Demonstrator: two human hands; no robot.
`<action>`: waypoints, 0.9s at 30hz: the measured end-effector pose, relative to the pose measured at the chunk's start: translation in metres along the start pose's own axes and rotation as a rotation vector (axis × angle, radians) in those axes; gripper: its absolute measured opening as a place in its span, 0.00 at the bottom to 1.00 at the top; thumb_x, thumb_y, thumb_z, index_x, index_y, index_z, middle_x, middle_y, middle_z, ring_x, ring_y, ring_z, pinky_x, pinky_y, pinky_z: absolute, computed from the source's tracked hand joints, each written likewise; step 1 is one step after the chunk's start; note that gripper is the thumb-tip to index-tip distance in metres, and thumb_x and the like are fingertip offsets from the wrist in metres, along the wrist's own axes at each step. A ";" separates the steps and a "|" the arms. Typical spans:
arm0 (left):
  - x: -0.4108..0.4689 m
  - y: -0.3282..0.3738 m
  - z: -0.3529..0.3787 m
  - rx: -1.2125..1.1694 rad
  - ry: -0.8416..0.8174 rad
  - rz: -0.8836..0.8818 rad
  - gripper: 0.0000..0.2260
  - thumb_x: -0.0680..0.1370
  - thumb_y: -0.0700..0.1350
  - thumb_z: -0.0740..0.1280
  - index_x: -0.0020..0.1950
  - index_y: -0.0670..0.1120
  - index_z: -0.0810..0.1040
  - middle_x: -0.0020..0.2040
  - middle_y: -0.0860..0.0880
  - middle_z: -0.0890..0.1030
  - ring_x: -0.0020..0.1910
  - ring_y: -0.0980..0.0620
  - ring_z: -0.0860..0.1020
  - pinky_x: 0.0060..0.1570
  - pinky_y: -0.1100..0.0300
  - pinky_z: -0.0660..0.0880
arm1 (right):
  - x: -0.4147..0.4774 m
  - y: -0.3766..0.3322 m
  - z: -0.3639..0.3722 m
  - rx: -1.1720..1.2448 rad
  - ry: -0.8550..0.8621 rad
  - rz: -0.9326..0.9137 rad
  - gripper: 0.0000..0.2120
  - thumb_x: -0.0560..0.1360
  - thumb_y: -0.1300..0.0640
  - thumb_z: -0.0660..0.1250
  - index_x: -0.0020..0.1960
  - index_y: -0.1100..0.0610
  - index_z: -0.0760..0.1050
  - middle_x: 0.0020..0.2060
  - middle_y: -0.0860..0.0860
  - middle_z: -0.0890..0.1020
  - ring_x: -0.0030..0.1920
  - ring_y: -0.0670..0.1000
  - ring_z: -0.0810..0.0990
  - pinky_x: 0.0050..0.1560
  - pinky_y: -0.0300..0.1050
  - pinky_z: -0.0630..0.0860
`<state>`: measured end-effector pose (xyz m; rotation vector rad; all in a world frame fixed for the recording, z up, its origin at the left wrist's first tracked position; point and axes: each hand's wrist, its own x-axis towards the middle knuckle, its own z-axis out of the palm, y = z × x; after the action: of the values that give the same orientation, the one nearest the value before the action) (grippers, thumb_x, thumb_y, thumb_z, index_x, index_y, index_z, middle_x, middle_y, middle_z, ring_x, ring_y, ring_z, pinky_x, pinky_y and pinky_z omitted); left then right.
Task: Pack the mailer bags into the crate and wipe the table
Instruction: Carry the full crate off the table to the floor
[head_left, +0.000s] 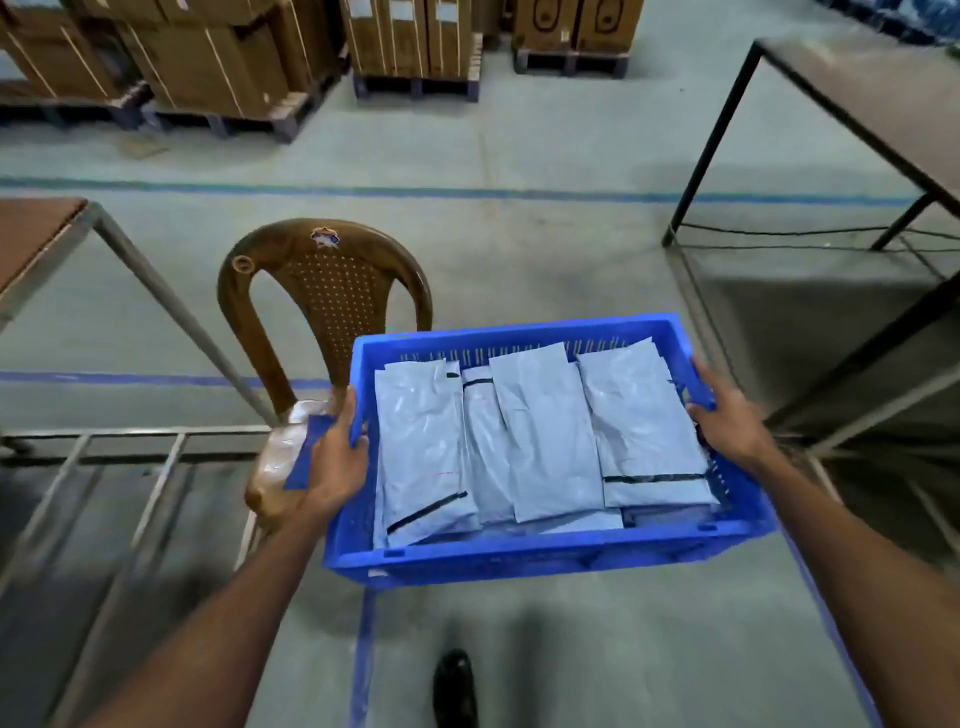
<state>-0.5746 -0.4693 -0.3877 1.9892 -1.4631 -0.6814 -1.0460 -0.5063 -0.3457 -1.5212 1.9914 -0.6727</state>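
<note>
Grey warehouse floor (519, 249) lies under one blue crate (519, 558), which you hold in the air just beside one brown chair (332, 291). Your left hand (337, 457) curls its fingers (357, 439) over the left rim, with a blue cloth (304, 457) pinned beneath the palm. Your right hand (727, 421) grips the right rim, thumb on top. Five grey mailer bags (545, 441) show inside, overlapping; any beneath cannot be counted. Both arms reach forward, nearly straight. Two tabletops stand apart, one at each side.
</note>
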 end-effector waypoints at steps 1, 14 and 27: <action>0.008 -0.003 0.019 -0.013 -0.013 -0.015 0.31 0.82 0.38 0.60 0.80 0.57 0.52 0.61 0.44 0.78 0.54 0.45 0.77 0.53 0.55 0.72 | 0.010 0.010 0.008 -0.024 0.010 0.013 0.32 0.77 0.64 0.64 0.77 0.46 0.61 0.72 0.51 0.71 0.69 0.55 0.72 0.63 0.44 0.67; 0.141 -0.144 0.306 0.043 -0.079 0.105 0.28 0.79 0.36 0.63 0.78 0.42 0.61 0.72 0.42 0.69 0.69 0.44 0.70 0.72 0.61 0.63 | 0.178 0.277 0.205 0.005 -0.055 0.172 0.34 0.78 0.64 0.60 0.77 0.38 0.56 0.55 0.53 0.83 0.50 0.55 0.80 0.51 0.47 0.73; 0.194 -0.319 0.534 0.099 -0.202 -0.155 0.37 0.81 0.37 0.60 0.76 0.70 0.46 0.60 0.40 0.80 0.47 0.40 0.81 0.48 0.46 0.80 | 0.253 0.489 0.417 0.117 -0.109 0.182 0.38 0.79 0.66 0.59 0.76 0.32 0.51 0.57 0.52 0.81 0.50 0.51 0.77 0.61 0.52 0.73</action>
<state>-0.6788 -0.6578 -1.0025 2.1798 -1.4939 -0.9145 -1.1589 -0.6617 -1.0084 -1.2637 1.9448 -0.6063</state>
